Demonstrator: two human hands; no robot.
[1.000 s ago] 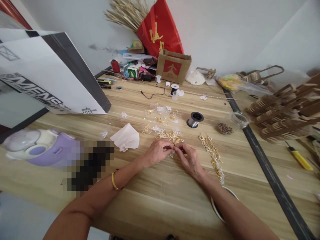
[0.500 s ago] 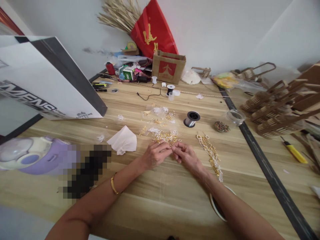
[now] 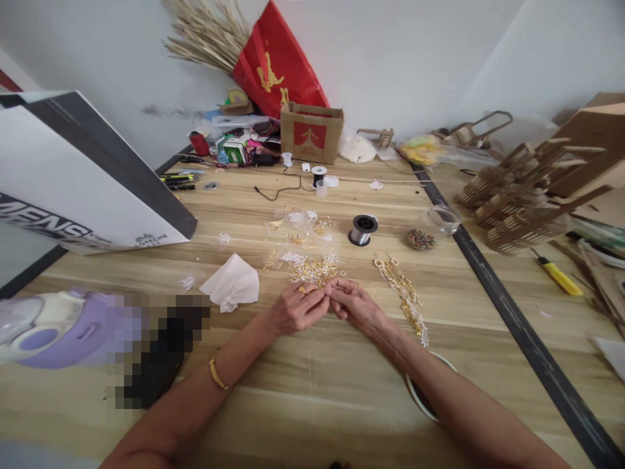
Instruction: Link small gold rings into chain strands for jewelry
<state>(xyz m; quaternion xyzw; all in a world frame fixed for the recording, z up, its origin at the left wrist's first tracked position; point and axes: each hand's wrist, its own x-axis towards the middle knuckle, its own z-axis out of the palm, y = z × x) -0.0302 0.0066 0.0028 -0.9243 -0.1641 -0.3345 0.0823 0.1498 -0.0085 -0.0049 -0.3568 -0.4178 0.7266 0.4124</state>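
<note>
My left hand (image 3: 299,309) and my right hand (image 3: 352,299) meet fingertip to fingertip over the wooden table. Both are closed in a pinch, and whatever lies between the fingertips is too small to make out. Just beyond them spreads a pile of gold and silver beads (image 3: 315,271), partly hidden by the fingers. Small clear bags of findings (image 3: 297,225) lie behind the pile. To the right of my right hand, beaded strands (image 3: 404,293) in gold and clear rest on the table, with white rings at their far ends.
A wire spool (image 3: 362,230) stands beyond the hands, near a clear jar (image 3: 443,220) and a bag of dark beads (image 3: 420,240). A white tissue (image 3: 231,283) lies left. A large white box (image 3: 88,189) and a purple bottle (image 3: 73,329) flank the left side. Small wooden baskets (image 3: 508,202) crowd the right.
The whole view has shifted slightly, with most things appearing further left. My hands stay together in the same pinch, and my left hand has turned a little, showing a gold ring.
</note>
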